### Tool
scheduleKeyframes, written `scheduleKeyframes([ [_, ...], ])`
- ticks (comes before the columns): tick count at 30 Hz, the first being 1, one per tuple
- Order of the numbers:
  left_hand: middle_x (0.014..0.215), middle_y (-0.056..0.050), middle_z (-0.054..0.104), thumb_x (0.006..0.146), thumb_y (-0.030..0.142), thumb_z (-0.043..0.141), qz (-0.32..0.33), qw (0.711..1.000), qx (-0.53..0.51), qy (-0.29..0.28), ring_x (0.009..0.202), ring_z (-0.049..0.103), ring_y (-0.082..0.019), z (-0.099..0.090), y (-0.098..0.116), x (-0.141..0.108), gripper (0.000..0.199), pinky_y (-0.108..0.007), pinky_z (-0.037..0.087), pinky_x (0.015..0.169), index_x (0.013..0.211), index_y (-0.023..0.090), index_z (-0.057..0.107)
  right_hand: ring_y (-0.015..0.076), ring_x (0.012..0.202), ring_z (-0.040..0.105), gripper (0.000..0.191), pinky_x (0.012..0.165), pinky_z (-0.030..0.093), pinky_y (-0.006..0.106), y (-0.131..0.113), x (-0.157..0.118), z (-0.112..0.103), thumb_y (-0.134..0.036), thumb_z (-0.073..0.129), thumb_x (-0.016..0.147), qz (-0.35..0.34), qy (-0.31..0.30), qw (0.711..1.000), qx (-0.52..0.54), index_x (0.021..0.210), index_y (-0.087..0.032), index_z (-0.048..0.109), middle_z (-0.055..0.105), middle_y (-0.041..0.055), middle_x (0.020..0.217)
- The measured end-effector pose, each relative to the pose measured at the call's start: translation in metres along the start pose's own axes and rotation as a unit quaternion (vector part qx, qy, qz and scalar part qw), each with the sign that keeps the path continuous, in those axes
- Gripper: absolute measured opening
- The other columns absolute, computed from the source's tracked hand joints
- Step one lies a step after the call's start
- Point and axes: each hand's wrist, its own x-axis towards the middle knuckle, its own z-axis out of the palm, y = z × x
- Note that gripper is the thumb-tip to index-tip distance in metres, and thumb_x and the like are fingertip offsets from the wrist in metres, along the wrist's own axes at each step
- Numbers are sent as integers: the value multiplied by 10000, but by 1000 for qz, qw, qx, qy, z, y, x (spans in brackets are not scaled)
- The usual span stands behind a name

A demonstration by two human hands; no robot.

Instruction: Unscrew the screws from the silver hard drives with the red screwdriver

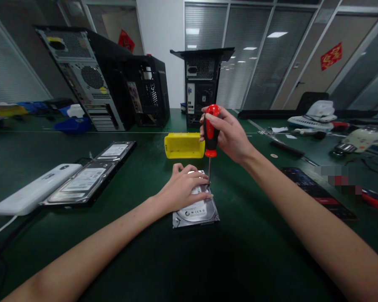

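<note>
A silver hard drive (pixel 197 212) with a white label lies on the green table in front of me. My left hand (pixel 184 188) rests across its top, thumb and fingers bent over it, holding it down and hiding part of the label. My right hand (pixel 228 134) grips the red and black handle of a screwdriver (pixel 211 134). Its shaft points straight down, and the tip meets the drive's right side near my left fingertips. Just beyond the drive sits a yellow plastic bin (pixel 185 155).
Two more hard drives (pixel 82 180) lie at left beside a white device (pixel 38 188) with a cable. Computer cases (pixel 103 79) stand along the back. On the right are a dark phone-like slab (pixel 318 193), a light bulb-shaped item (pixel 355 140) and assorted tools.
</note>
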Motion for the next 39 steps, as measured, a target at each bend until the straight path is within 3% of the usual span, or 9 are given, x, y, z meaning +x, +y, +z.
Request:
scheduleKeyframes([
  [5, 1228, -25, 641, 917, 527, 500, -1, 1000, 1, 2, 1124, 479, -264, 1, -1, 0, 375, -431, 214, 879, 1128, 248, 637, 82, 568, 525, 430, 570, 486, 245, -2, -1, -2, -249, 759, 665, -39, -10, 999, -29, 892, -260, 395, 562, -64, 790],
  [9, 1226, -31, 643, 915, 524, 506, -1, 1000, 4, 1, 1122, 483, -263, 0, 1, 0, 375, -423, 223, 871, 1112, 239, 650, 81, 499, 465, 300, 503, 447, 236, -10, -3, -4, -345, 673, 762, -25, -44, 998, -24, 938, -253, 449, 494, -74, 668],
  [14, 1207, -30, 650, 914, 509, 517, -7, 1000, -4, 1, 1111, 487, -265, -2, 2, 1, 366, -425, 222, 875, 1119, 238, 651, 119, 657, 581, 274, 646, 527, 279, -24, -3, -11, -394, 566, 850, 18, -114, 993, -7, 1029, -186, 575, 554, -5, 816],
  [21, 1231, -30, 639, 919, 500, 513, -13, 1000, -9, -3, 1129, 485, -264, -2, 3, 1, 355, -436, 228, 885, 1120, 242, 652, 102, 680, 623, 201, 687, 540, 247, -20, -4, -12, -347, 655, 820, -9, -95, 995, -30, 894, -203, 537, 624, -13, 822],
  [25, 1240, -30, 636, 932, 519, 472, -17, 1000, -10, -6, 1137, 481, -266, -3, 4, 1, 383, -444, 226, 897, 1130, 247, 655, 100, 600, 568, 262, 640, 535, 258, -19, -4, -7, -423, 628, 821, -1, -104, 994, -27, 963, -227, 528, 557, -50, 701],
  [28, 1247, -30, 631, 937, 521, 459, -19, 1000, -12, -8, 1144, 480, -266, -3, 3, 1, 389, -451, 221, 909, 1132, 246, 654, 117, 629, 563, 353, 662, 540, 282, -23, -4, -7, -506, 530, 848, 24, -120, 992, -15, 1048, -217, 565, 557, -24, 741],
  [31, 1238, -30, 636, 936, 517, 467, -17, 1000, -11, -2, 1143, 483, -264, -2, 3, 0, 381, -454, 216, 915, 1120, 244, 658, 123, 678, 590, 364, 690, 542, 276, -25, -5, -7, -478, 524, 865, 36, -122, 992, -22, 1093, -202, 590, 573, -2, 813],
  [36, 1236, -22, 636, 934, 508, 477, -17, 1000, -6, -2, 1145, 486, -261, -2, 4, 0, 370, -454, 221, 919, 1125, 246, 656, 100, 688, 608, 192, 672, 545, 237, -23, -5, -6, -375, 619, 844, 10, -84, 996, -42, 885, -188, 595, 600, -2, 834],
  [39, 1243, -23, 633, 924, 501, 501, -20, 1000, -1, -5, 1151, 484, -262, -2, 5, 0, 363, -455, 223, 923, 1134, 246, 653, 94, 641, 608, 212, 634, 535, 230, -21, -5, -3, -349, 666, 810, -11, -76, 996, -46, 837, -203, 514, 621, -23, 776],
])
